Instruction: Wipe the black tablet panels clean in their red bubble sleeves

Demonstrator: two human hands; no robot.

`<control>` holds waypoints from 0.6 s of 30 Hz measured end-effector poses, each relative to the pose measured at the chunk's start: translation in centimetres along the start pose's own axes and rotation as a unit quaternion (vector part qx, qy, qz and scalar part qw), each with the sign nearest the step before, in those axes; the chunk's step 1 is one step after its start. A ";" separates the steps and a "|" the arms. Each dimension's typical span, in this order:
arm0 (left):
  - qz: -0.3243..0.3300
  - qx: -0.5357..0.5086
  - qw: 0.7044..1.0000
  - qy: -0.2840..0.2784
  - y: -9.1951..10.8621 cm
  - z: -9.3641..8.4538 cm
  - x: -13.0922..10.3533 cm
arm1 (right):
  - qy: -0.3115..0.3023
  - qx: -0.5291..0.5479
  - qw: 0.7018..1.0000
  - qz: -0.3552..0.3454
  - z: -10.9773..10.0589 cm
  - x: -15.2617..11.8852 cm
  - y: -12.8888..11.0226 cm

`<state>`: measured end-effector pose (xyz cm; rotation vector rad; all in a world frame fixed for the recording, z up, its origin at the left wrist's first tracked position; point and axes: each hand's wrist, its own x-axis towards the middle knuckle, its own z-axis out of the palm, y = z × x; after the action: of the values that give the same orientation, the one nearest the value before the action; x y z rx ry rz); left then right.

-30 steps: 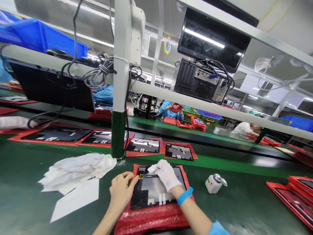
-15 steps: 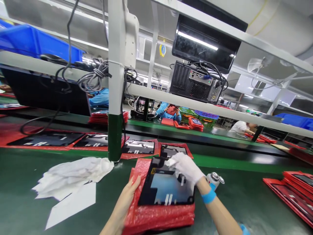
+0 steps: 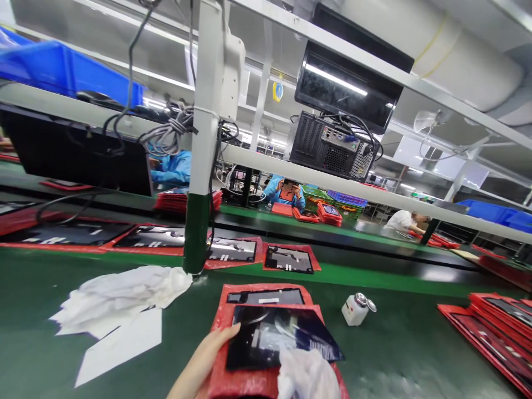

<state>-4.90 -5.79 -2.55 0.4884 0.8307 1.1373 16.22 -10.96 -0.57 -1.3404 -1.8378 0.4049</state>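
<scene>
A dark glossy flat panel (image 3: 270, 332), like a tablet screen, lies tilted over a stack of red bubble-wrap sleeves (image 3: 245, 382). Thin white bars, like a barcode label, show at its right end. My left hand (image 3: 208, 354) is bare and grips the panel's left edge, thumb on top; its other fingers are hidden. At the lower right edge is my right hand (image 3: 310, 374), in a white glove and closed, with what looks like a white cloth bunched at the fingers. Behind the panel, another dark-and-grey panel (image 3: 266, 296) lies on red wrap.
White cloths (image 3: 124, 293) and a white sheet (image 3: 120, 346) lie at left. A small white bottle with a metal lid (image 3: 355, 309) stands at right. Sleeved panels (image 3: 490, 327) are stacked far right; more panels (image 3: 288, 259) line the back. A post (image 3: 197, 233) rises behind the cloths.
The panel under my hands now shows a glossy face instead of its black-and-grey parts side, and sits lower. My right hand has moved down toward me, uncovering the bottle and another panel.
</scene>
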 end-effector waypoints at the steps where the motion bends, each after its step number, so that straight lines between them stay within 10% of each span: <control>1: 0.002 0.010 1.000 0.004 -0.4 -0.4 0.2 | 0.002 0.007 1.000 0.014 0.0 0.0 0.2; 5: 0.107 0.083 0.990 0.028 -2.0 -1.4 1.1 | 0.063 0.066 0.995 0.048 1.0 3.2 -0.4; 11: 0.186 0.191 0.958 0.104 -3.4 -2.5 1.7 | 0.052 -0.067 0.992 -0.089 6.3 8.0 0.0; 18: 0.158 0.147 0.961 0.172 -3.0 -1.1 1.1 | 0.103 -0.201 0.970 -0.090 4.6 3.9 3.4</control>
<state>-3.80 -5.90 -5.76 0.6994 1.2679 1.4240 14.47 -5.25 -4.02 -1.3993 -1.9061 -0.2088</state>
